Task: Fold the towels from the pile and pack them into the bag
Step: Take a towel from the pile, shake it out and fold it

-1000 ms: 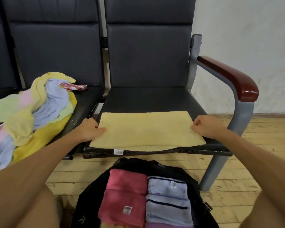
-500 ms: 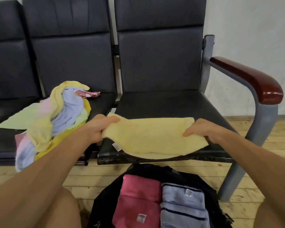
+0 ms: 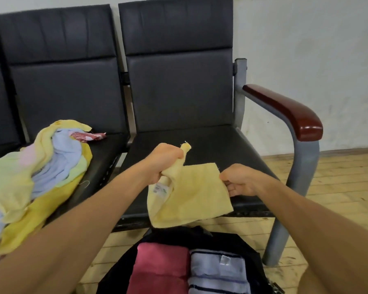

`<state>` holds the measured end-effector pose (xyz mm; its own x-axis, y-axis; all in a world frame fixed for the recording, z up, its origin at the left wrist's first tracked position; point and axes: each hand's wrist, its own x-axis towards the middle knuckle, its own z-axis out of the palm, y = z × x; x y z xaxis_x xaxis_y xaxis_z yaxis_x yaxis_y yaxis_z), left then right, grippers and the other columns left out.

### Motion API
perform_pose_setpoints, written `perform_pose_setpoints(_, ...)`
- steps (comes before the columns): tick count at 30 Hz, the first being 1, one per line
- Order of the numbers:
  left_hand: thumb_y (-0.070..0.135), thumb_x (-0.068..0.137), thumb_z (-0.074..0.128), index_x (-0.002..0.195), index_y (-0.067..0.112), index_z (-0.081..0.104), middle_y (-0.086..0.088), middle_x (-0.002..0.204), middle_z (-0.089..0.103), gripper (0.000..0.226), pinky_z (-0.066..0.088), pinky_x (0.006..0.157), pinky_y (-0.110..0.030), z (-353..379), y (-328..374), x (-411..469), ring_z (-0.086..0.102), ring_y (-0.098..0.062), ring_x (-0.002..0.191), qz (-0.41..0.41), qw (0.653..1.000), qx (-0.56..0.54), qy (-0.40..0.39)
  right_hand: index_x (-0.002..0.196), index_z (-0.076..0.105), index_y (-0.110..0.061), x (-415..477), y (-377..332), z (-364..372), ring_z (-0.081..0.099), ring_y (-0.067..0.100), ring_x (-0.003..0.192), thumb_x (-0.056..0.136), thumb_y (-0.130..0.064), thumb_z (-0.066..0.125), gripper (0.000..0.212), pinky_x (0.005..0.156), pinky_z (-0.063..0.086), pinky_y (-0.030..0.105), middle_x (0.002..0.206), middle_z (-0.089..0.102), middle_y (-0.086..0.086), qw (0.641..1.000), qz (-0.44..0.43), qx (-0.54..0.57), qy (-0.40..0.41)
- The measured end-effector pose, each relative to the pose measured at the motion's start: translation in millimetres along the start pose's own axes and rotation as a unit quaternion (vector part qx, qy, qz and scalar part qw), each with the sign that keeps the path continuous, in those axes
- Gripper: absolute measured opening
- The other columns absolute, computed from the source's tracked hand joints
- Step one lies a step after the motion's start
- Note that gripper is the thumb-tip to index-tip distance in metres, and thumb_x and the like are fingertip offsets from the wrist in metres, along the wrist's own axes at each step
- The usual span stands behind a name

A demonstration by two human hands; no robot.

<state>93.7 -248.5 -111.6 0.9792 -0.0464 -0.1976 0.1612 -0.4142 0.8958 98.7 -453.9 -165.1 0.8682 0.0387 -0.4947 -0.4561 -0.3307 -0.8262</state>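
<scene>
yellow towel [image 3: 191, 196] held up in both hands, over the front edge of the chair seat [image 3: 221, 149].
left hand [image 3: 164, 162] fisted on the bunched left end, one corner poking out above the knuckles. right hand [image 3: 240, 180] pinches the right edge, fingers curled. cloth hangs slack between them, low corner drooping past the seat front. white label [image 3: 159, 188] just under my left hand, greenish print, too blurred to read. bag [image 3: 119, 274] open on the floor below the seat front, pink towel [image 3: 159, 270] and striped towel [image 3: 217, 272] folded side by side inside. pile [image 3: 40, 170] on the next seat to the left.
</scene>
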Motion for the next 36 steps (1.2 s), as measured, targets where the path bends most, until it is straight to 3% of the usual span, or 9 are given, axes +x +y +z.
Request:
perform_pose_setpoints(2,0.01,0.083,0.053,0.078,0.009,0.06,-0.009,0.078,0.047,0.009,0.037,0.065,-0.037,21,2,3,0.044,-0.021,0.072,0.014,0.999,0.04,-0.021,0.117,0.061,0.001,1,1,-3,0.072,0.026,0.089,0.096,-0.006,0.054,0.023,0.067,0.06,0.036,0.101,0.073,0.014,1.0,0.007,0.019,-0.003)
perform_pose_setpoints(8,0.014,0.093,0.048,0.085,0.02,0.049,-0.011,0.091,0.051,0.01,0.048,0.067,-0.035,68,-6,5,0.055,-0.022,0.078,0.033,0.991,0.089,-0.094,0.103,0.062,-0.004,1,2,-5,0.068,0.03,0.099,0.103,-0.018,0.045,0.023,0.087,0.057,0.043,0.109,0.07,0.017,0.999,0.019,0.049,-0.011)
perform_pose_setpoints(10,0.018,0.097,0.045,0.105,0.012,0.054,-0.01,0.096,0.057,0.014,0.056,0.064,-0.033,74,-11,1,0.062,-0.022,0.068,0.011,0.985,0.088,-0.151,0.103,0.061,-0.004,0,2,-3,0.068,0.029,0.096,0.105,-0.024,0.042,0.027,0.082,0.057,0.041,0.106,0.07,0.017,0.999,0.008,0.046,-0.004)
perform_pose_setpoints(12,0.019,0.099,0.044,0.137,0.01,0.041,-0.01,0.104,0.061,0.04,0.056,0.06,-0.03,69,-16,0,0.067,-0.022,0.065,0.0,0.984,0.072,-0.164,0.112,0.06,-0.002,1,2,-1,0.069,0.028,0.092,0.104,-0.033,0.042,0.037,0.074,0.058,0.037,0.105,0.07,0.016,1.0,-0.004,0.03,0.005)
perform_pose_setpoints(19,0.018,0.096,0.052,0.121,0.021,0.055,0.004,0.105,0.052,0.026,0.042,0.072,-0.019,-1,-63,1,0.056,-0.01,0.091,0.129,0.951,0.279,0.032,0.112,0.058,-0.007,8,4,5,0.064,0.023,0.087,0.097,-0.041,0.053,0.037,0.069,0.053,0.03,0.101,0.066,0.008,0.992,-0.044,-0.096,0.073)
perform_pose_setpoints(23,0.043,0.096,0.05,0.128,0.02,0.051,-0.006,0.124,0.049,0.04,0.046,0.097,-0.039,-22,-97,9,0.054,-0.02,0.107,0.021,0.949,0.313,0.031,0.113,0.057,-0.008,15,3,11,0.051,0.017,0.077,0.095,-0.04,0.057,0.036,0.061,0.041,0.027,0.094,0.058,0.003,0.978,-0.053,-0.171,0.108)
perform_pose_setpoints(26,0.058,0.094,0.045,0.126,0.021,0.059,-0.008,0.129,0.051,0.051,0.042,0.103,-0.046,-24,-95,15,0.048,-0.029,0.122,-0.037,0.938,0.345,0.001,0.109,0.059,-0.006,16,2,16,0.053,0.015,0.078,0.097,-0.034,0.056,0.03,0.063,0.041,0.026,0.097,0.06,0.005,0.977,-0.062,-0.166,0.117)
perform_pose_setpoints(31,0.047,0.092,0.057,0.103,0.018,0.057,-0.002,0.111,0.058,0.031,0.043,0.083,-0.033,-19,-88,16,0.055,-0.02,0.104,-0.05,0.963,0.263,-0.038,0.112,0.064,-0.002,13,2,21,0.062,0.019,0.091,0.098,-0.027,0.056,0.029,0.084,0.051,0.036,0.11,0.066,0.013,0.978,-0.078,-0.143,0.13)
perform_pose_setpoints(36,0.041,0.091,0.057,0.111,0.018,0.051,0.001,0.108,0.06,0.031,0.046,0.083,-0.032,-23,-90,16,0.058,-0.012,0.096,-0.037,0.992,0.119,-0.033,0.116,0.049,-0.024,5,7,15,0.058,0.016,0.092,0.1,-0.023,0.052,0.016,0.068,0.05,0.027,0.109,0.055,0.0,0.976,-0.157,-0.094,0.118)
